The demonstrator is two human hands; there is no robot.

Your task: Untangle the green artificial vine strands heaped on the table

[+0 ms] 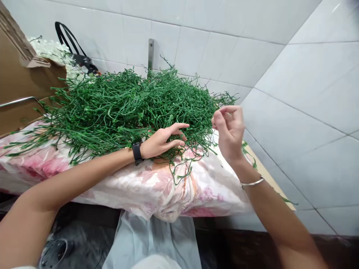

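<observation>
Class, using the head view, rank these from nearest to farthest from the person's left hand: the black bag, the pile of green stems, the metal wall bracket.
1. Pile of green stems: the left hand rests on its near edge.
2. Metal wall bracket: on the tiled wall behind the pile.
3. Black bag: far left, beside the cardboard box.

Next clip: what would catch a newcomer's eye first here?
The big tangled heap of thin green plastic stems, piled on a pink floral cloth against the white tiled wall. The left hand rests on its front edge, while the right hand is raised at its right end, fingers pinched together.
</observation>
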